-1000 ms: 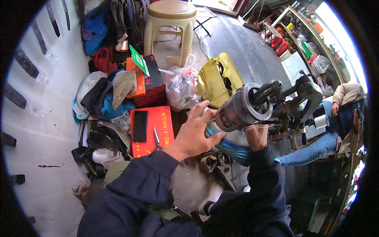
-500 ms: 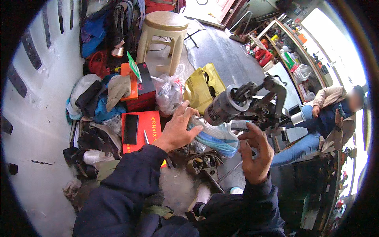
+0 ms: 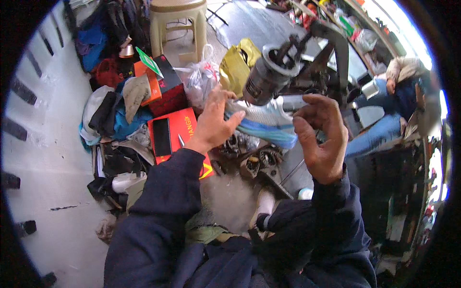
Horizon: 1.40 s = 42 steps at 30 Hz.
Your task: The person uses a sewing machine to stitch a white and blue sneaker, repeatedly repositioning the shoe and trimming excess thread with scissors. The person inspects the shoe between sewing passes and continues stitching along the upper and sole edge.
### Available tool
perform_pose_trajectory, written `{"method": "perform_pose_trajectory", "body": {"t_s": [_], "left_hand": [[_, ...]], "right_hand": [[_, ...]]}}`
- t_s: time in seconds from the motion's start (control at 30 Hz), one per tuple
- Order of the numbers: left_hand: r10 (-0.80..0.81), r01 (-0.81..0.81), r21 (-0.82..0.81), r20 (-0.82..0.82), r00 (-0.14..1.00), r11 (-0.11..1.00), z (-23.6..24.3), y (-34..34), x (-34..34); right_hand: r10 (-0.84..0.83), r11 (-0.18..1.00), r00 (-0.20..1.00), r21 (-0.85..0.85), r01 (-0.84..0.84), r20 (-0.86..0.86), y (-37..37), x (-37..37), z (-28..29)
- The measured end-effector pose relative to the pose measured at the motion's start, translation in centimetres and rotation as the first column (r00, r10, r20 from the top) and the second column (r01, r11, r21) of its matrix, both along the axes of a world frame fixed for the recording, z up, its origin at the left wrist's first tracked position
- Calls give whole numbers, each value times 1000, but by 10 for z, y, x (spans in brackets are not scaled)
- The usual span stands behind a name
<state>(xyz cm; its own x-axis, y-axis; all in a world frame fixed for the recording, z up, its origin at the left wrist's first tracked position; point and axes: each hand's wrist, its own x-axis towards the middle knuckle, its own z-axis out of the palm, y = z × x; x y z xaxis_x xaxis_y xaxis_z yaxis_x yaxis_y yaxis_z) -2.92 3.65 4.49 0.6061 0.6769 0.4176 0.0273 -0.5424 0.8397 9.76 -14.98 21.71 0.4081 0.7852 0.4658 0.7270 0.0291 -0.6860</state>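
Note:
A pale grey sneaker with a blue sole sits under the dark cylindrical head of a shoe-stitching machine. The machine head hides part of its upper. At the toe end, my left hand grips the shoe, with the thumb along its near side and the fingers over the far side. My right hand is beside the heel end, its fingers curved and thumb apart. Nothing shows between those fingers, and whether a fingertip touches the heel I cannot tell.
Left of the machine lie a red box carrying a black phone, a plastic bag and a yellow bag. A beige stool stands behind. At right sits another person in jeans. Metal machine parts are below the shoe.
The view has shifted, so the scene sits higher in the picture. My right hand has lifted and turned slightly near the heel, its fingers still apart. My left hand stays at the toe.

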Motion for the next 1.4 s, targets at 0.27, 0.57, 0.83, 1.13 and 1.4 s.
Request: {"method": "perform_pose_trajectory", "body": {"t_s": [0.27,0.57,0.83,1.13,1.4], "left_hand": [[65,-32,230,-138,988,973,18,0,-11],[132,-134,262,24,991,956,23,-15,-6],[136,-121,214,-59,989,969,27,-19,-5],[-260,254,-86,-67,963,963,38,8,-28],[-294,278,-349,8,956,895,39,4,-24]], "right_hand": [[55,741,950,-626,-244,-306,-34,-57,-208],[225,775,908,-499,-387,-354,35,-148,-410],[90,795,903,-516,-319,-420,38,-168,-475],[73,341,962,-900,-273,-264,46,-158,-368],[122,337,933,-869,-361,-340,23,-148,-355]]}}
